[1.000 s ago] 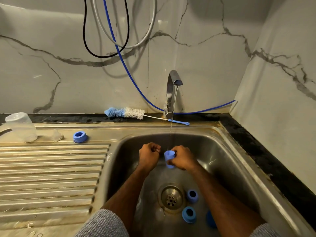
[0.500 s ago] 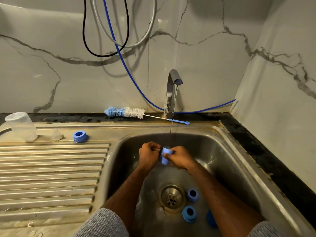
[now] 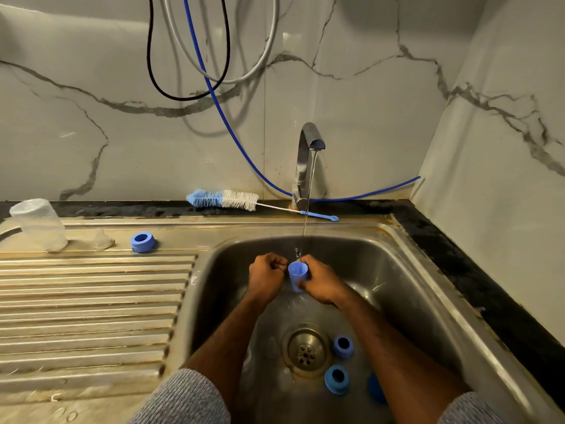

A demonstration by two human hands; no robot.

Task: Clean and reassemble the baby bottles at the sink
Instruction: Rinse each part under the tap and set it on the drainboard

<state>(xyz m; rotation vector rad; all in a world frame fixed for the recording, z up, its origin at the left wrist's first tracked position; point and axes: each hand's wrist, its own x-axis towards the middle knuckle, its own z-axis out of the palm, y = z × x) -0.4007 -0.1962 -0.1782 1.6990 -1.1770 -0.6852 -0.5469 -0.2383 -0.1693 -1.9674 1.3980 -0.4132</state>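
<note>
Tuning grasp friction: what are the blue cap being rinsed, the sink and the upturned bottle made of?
Blue cap: looks like matte opaque plastic, evenly coloured.
Sink: probably brushed stainless steel, with grey streaky reflections and some staining.
Upturned bottle: likely clear, slightly cloudy plastic; see-through walls.

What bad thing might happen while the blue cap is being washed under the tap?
1. The wet cap might slip from the right hand and drop into the sink.
2. Water from the tap may splash out of the cap's open top.
3. The rings beside the drain lie where dirty water runs, so they may need rinsing again.
</note>
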